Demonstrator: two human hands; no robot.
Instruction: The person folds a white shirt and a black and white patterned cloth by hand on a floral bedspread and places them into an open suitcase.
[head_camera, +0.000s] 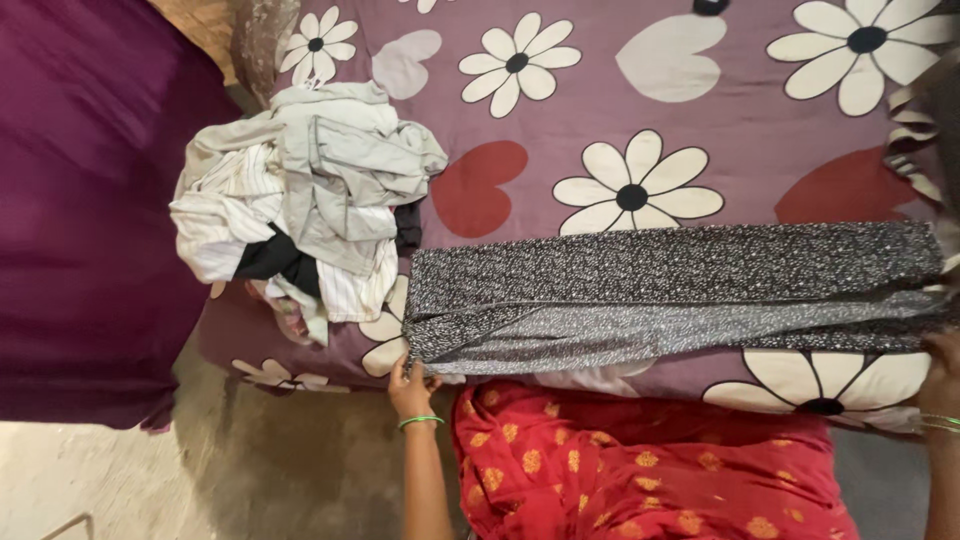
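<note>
A long black-and-white speckled cloth (670, 295) lies stretched sideways across the near part of a bed, folded lengthwise so that a darker band sits above a greyer one. The bed is covered by a mauve bedsheet (560, 130) printed with large white daisies and red and pale hearts.

The left hand (412, 388) pinches the cloth's near left corner at the bed's edge, fingers curled around the fabric, a thin green bangle on the wrist. The right hand (940, 372) sits at the cloth's far right end near the frame's edge, touching the fabric; only part of it shows, so I cannot tell whether it grips or just rests there. Bangles circle that wrist too.

Just left of the cloth, a rumpled pile of clothes (300, 195) rests on the bed's corner: grey, white-striped and black pieces heaped together. Below the cloth, the person's red garment with orange motifs (640, 465) fills the foreground. A purple cloth (80, 200) hangs at the left, over a bare concrete floor (200, 480).
</note>
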